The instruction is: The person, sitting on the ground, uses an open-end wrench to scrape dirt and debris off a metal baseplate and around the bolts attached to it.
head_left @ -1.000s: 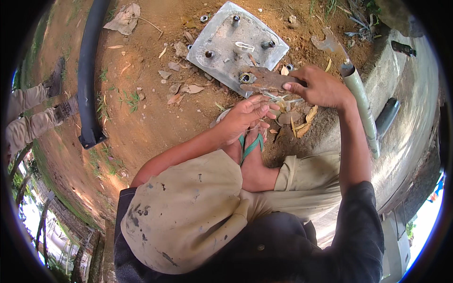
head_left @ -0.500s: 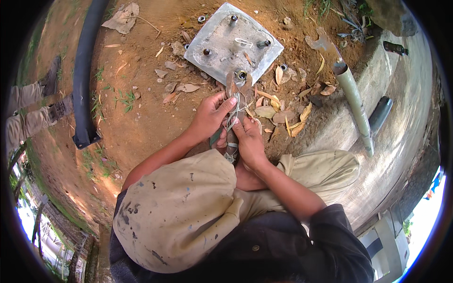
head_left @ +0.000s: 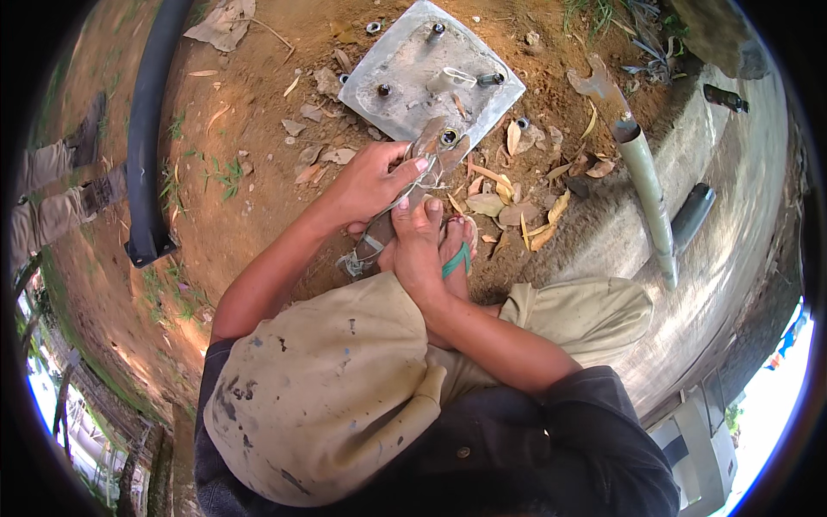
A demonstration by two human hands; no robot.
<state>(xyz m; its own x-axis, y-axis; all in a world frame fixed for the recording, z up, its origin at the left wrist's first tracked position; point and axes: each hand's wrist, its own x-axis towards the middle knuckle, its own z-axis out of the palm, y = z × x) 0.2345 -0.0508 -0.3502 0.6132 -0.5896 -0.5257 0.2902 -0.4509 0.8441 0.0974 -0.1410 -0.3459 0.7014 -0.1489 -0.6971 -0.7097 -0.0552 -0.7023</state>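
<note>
A rusty open-ended wrench, wrapped with pale wire or string, slants from a corner bolt of the concrete block down to the left. Its jaw sits about the bolt; how tightly it fits I cannot tell. My left hand is closed around the wrench just below the jaw, thumb on the wrapping. Lower on the handle, my right hand grips with its thumb pointing up along it. The handle's string-wrapped end pokes out left of my right hand. My foot in a green-strapped sandal is beside that hand.
The square concrete block carries several upright bolts. Loose nuts and dry leaves lie around it. At right, another rusty wrench head joins a grey pipe. A black post lies left, near another person's legs.
The wrench's handle end has swung to the left while its jaw stays by the bolt. Both hands have moved left with it, and my sandalled foot now shows more.
</note>
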